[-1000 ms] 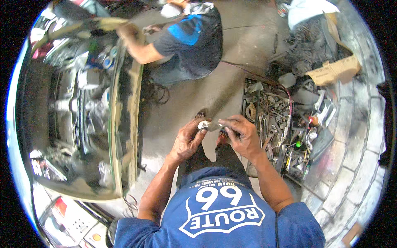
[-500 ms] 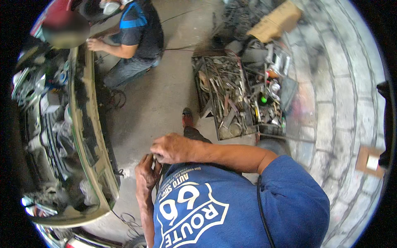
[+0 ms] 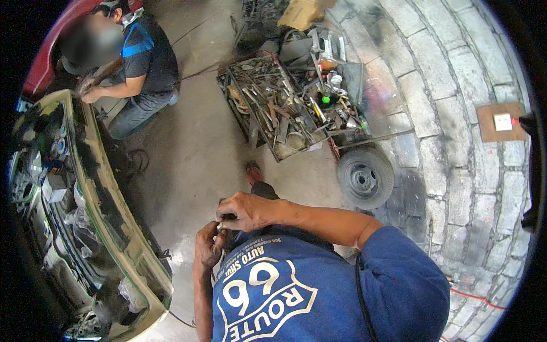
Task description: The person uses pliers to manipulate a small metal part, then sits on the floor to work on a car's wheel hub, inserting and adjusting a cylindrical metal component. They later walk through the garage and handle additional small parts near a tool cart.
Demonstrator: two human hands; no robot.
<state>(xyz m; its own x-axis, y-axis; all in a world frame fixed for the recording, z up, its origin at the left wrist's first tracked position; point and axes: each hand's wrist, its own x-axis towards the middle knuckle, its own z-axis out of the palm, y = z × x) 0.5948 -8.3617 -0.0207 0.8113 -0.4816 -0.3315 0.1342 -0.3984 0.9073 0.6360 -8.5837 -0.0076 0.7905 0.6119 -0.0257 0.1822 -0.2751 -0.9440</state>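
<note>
My right hand (image 3: 248, 211) and my left hand (image 3: 209, 246) meet in front of my blue shirt (image 3: 342, 285), the right one slightly higher and farther right. The fingers of both are closed and bent together, fingertips against fingertips. Between them shows a small whitish bit (image 3: 220, 226), too small to name. The right hand's curled fingers hide most of whatever is in the pinch. Below the hands lies the printed front of the shirt, with a dark cord (image 3: 364, 296) running down its right side.
At left stands a vehicle body part (image 3: 105, 171) with patchy filler, loose parts inside. Beyond it a co-worker in a dark shirt (image 3: 151, 62) crouches by a red panel (image 3: 43, 68). A tool tray (image 3: 273, 149) and a wheel (image 3: 364, 178) stand before the block wall (image 3: 461, 165).
The view has turned, so the tool tray sits farther left and the wheel shows fully. My hands remain together, their fingers slightly shifted, and a whitish bit now shows between them.
</note>
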